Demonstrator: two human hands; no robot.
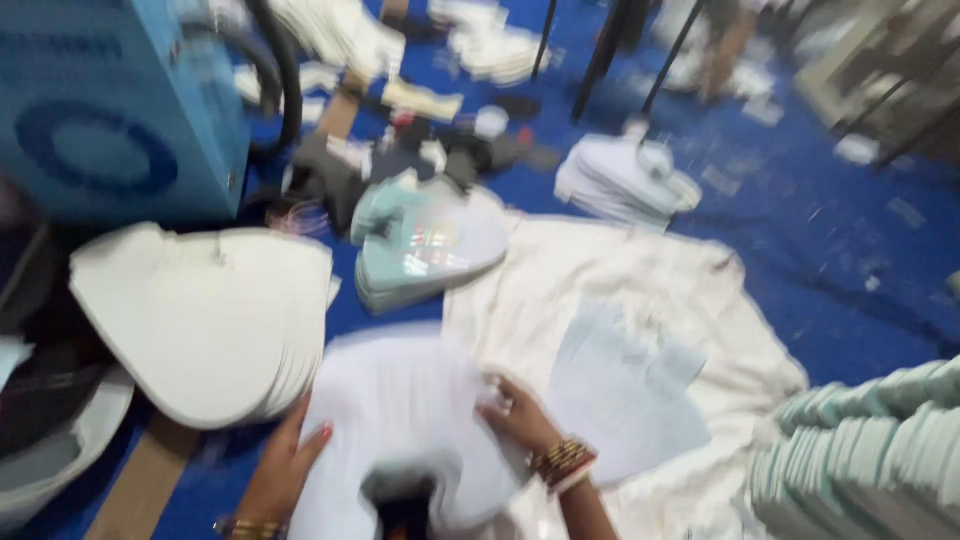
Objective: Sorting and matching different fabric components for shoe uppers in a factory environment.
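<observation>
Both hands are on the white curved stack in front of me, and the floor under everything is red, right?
Not quite: the floor is blue, not red, as the head view shows. The rest holds: the left hand and right hand both rest on the white curved stack directly in front.

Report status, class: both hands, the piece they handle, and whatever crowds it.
Left hand flat on white cut sheet, open. Right hand pressing same sheet, fingers spread. White stack crowds left; cream cloth lies right. Picture blurred.
</observation>
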